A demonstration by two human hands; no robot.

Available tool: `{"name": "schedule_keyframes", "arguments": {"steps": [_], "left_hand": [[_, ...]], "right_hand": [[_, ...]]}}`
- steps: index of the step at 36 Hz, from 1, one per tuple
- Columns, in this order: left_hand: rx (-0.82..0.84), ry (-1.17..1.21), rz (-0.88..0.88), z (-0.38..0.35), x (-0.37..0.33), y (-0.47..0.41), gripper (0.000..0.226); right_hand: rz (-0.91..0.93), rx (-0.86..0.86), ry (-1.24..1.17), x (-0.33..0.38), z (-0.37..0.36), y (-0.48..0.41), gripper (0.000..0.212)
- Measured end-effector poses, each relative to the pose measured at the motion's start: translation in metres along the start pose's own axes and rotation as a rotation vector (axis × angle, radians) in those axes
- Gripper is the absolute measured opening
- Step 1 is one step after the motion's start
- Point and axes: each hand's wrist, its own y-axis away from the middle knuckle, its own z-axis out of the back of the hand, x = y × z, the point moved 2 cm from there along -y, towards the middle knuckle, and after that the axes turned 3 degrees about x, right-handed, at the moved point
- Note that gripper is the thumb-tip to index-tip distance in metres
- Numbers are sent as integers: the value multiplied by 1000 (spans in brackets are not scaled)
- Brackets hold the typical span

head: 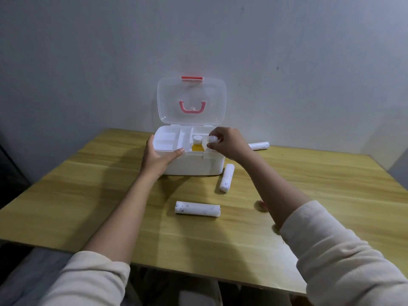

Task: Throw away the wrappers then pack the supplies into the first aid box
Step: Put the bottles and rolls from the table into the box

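The white first aid box [194, 165] stands open at the table's far middle, its clear lid [192, 100] with a pink handle upright. A yellow bottle with a white cap [197, 144] stands inside, beside a white divider tray [167, 140]. My left hand [157, 156] grips the box's front left rim. My right hand [228, 142] holds a white gauze roll [213, 139] over the box's right side. Three more white gauze rolls lie on the table: one in front [197, 208], one by the box's right corner [227, 177], one behind my right hand [259, 145].
The wooden table [110, 195] meets a grey wall behind the box. A small reddish object [261, 204] lies partly hidden by my right forearm. The table's front edge runs close to my lap.
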Motion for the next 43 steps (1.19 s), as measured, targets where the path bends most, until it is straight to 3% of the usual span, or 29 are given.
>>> {"name": "schedule_keyframes", "arguments": {"steps": [15,22,29,34,39,43], "left_hand": [[-1,7,13,-1,-2,6,108],[-18,0,13,-3,-4,8,106],[-15,-29,27,-4,-7,11,103],[4,-53,48,-2,-7,12,103],[-15,-52,42,-5,-8,13,101],[-33,-57,43,-7,-7,14,101]], "right_hand": [[9,-142,51,-3,-12,16,42],[-141,-406,-186,-26,-20,52,36],[-365,-47,-55,-48,-52,73,46],[-308,-24,-22,-46,-50,82,29],[-248,-37,-12,-47,-52,99,45],[-126,-21,-44,-44,-55,111,36]]}}
